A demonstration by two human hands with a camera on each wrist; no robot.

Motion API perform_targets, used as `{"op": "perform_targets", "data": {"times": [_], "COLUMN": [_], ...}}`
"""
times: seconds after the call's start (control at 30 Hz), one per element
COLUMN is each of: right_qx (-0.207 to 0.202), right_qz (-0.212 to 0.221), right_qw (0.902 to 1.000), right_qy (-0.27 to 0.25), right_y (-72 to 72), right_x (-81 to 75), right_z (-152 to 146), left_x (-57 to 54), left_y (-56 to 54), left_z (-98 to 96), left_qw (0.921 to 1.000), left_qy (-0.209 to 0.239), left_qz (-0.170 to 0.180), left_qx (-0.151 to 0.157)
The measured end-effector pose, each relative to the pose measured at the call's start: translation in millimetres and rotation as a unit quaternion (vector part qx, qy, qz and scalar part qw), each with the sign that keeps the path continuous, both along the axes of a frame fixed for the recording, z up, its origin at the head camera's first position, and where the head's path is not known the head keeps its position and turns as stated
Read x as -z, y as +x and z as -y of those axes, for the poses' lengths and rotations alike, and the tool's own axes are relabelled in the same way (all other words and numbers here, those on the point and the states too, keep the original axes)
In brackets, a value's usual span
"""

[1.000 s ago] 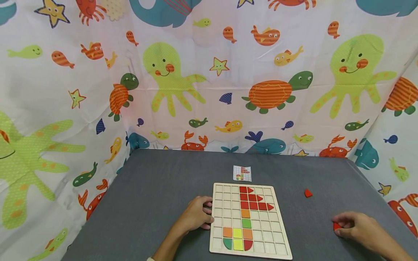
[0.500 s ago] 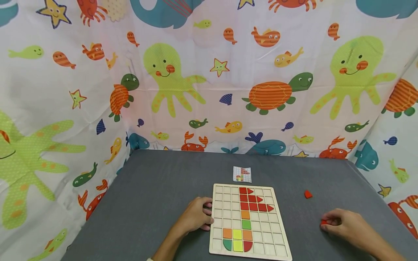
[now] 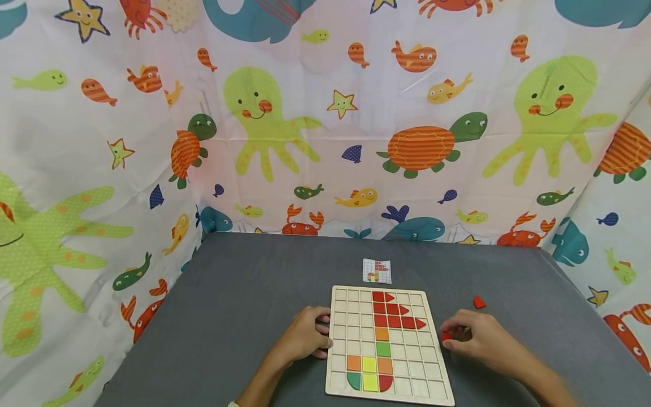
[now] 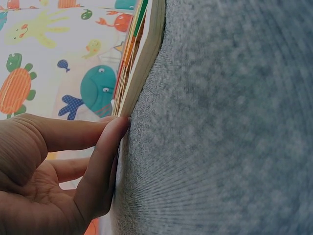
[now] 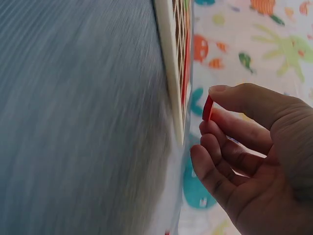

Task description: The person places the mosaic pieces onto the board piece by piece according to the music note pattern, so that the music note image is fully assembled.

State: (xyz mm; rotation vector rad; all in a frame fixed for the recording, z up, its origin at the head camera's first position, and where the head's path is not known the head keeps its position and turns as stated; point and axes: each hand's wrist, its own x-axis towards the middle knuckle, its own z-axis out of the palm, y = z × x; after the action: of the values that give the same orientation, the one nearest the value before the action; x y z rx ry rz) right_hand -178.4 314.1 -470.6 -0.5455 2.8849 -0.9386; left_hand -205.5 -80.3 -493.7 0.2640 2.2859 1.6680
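A wooden grid board (image 3: 413, 367) lies on the dark grey cloth, with red, orange, green and yellow tiles in some of its squares. My left hand (image 3: 305, 333) holds the board's left edge; in the left wrist view, thumb and finger (image 4: 110, 142) meet at its pale side (image 4: 149, 58). Just off the right edge, my right hand (image 3: 480, 339) pinches a small red tile (image 3: 446, 336) between thumb and fingers. The right wrist view shows this tile (image 5: 208, 107) edge-on, its full outline partly covered by the fingertips.
A small printed card (image 3: 376, 271) with a coloured grid picture lies behind the board. One loose red tile (image 3: 480, 302), pointed at one side, is on the cloth beyond my right hand. Curtains (image 3: 325, 130) printed with sea animals enclose the table at the back and sides.
My right hand has moved left across the cloth with the red tile, from the far right to beside the board. My left hand and the board have stayed put.
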Motion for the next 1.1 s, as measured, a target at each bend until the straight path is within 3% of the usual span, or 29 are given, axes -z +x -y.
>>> {"op": "perform_targets", "data": {"times": [0.2,0.43,0.83,1.1], "right_qx": [-0.061,-0.115,-0.148,-0.144], "right_qz": [0.020,0.025,0.047,0.059], "right_qw": [0.9966,0.9921,0.9872,0.9875], "right_qy": [-0.051,-0.045,-0.035,-0.028], "right_y": [-4.7,-12.7,-19.6,-22.7], "right_x": [-2.5,-3.8,-3.5,-2.1], "right_z": [42,81,121,132], "left_x": [0.3,-1.1,-0.8,-1.1], "left_y": [-0.1,0.9,0.3,0.7], "left_z": [-0.1,-0.5,-1.0,-0.8], "left_qw": [1.0000,1.0000,1.0000,1.0000], "left_qy": [0.004,0.003,0.002,0.000], "left_qz": [-0.004,-0.004,-0.006,-0.002], "left_qx": [0.002,0.003,0.000,-0.001]}}
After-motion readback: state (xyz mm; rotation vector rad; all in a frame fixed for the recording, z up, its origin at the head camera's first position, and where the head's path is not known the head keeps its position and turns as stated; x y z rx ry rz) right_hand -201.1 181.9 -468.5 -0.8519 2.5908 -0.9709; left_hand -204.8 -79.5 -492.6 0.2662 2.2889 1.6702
